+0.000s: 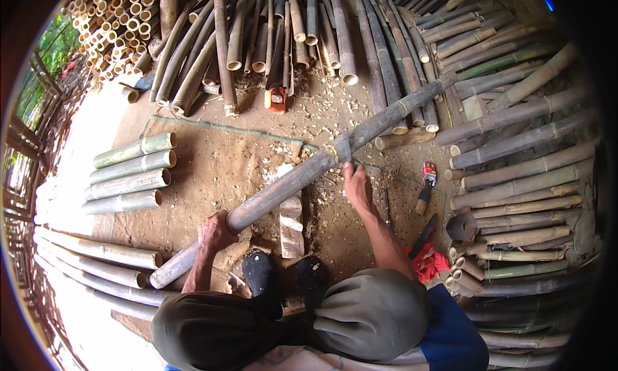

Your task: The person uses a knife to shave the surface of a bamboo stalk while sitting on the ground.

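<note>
A long greyish bamboo pole [277,194] runs slantwise in front of me, its near end low at the left and its far end up at the right. My left hand [215,232] is wrapped around its lower part. In my right hand [355,178] is a tool with a flat grey blade [344,149]; my fingers are closed around its handle, which they mostly hide. The blade lies against the pole at a pale, scraped joint ring [331,153]. Beneath the pole stands a pale, notched wooden block [291,226], between my feet and the pole.
Cut bamboo lengths [132,171] lie at the left, with more bamboo poles [528,178] stacked at the right and back. An orange-handled tool [275,99] lies at the back. Near my right arm are a dark blade [425,236] and a red bag [430,263]. Shavings litter the floor.
</note>
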### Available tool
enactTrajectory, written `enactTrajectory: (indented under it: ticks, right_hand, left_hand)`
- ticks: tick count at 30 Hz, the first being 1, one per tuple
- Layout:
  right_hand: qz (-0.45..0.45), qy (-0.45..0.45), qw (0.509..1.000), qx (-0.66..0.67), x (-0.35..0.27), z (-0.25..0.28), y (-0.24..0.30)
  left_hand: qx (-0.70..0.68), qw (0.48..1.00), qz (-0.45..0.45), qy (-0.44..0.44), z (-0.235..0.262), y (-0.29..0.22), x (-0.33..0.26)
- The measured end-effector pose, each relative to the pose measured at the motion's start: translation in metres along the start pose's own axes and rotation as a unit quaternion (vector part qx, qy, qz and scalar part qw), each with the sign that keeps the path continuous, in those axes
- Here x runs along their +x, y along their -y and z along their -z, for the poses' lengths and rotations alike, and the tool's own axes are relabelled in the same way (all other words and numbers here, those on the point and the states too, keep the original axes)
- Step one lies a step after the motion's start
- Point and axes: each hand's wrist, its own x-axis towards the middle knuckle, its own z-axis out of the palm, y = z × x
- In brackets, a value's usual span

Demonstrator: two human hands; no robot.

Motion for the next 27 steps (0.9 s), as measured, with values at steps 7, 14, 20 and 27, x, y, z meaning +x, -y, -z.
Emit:
enactTrajectory:
  ticks: [7, 14, 20, 27]
  right_hand:
    - [-0.046, -0.086, 0.994, 0.048, -0.011, -0.02, -0.011]
    - [-0.133, -0.042, 0.99, 0.033, -0.001, 0.025, -0.005]
    - [0.048, 0.042, 0.996, -0.058, -0.018, 0.033, -0.014]
    - [0.026, 0.144, 0.986, -0.075, -0.017, 0.059, 0.017]
  left_hand:
    - [-0.014, 1.0, -0.007, 0.007, 0.005, 0.005, 0.007]
    - [-0.05, 0.996, -0.031, 0.071, 0.002, 0.009, 0.014]
    - [-0.075, 0.994, -0.023, 0.07, 0.012, -0.027, 0.004]
    - [-0.125, 0.985, -0.054, 0.106, -0.019, -0.014, 0.028]
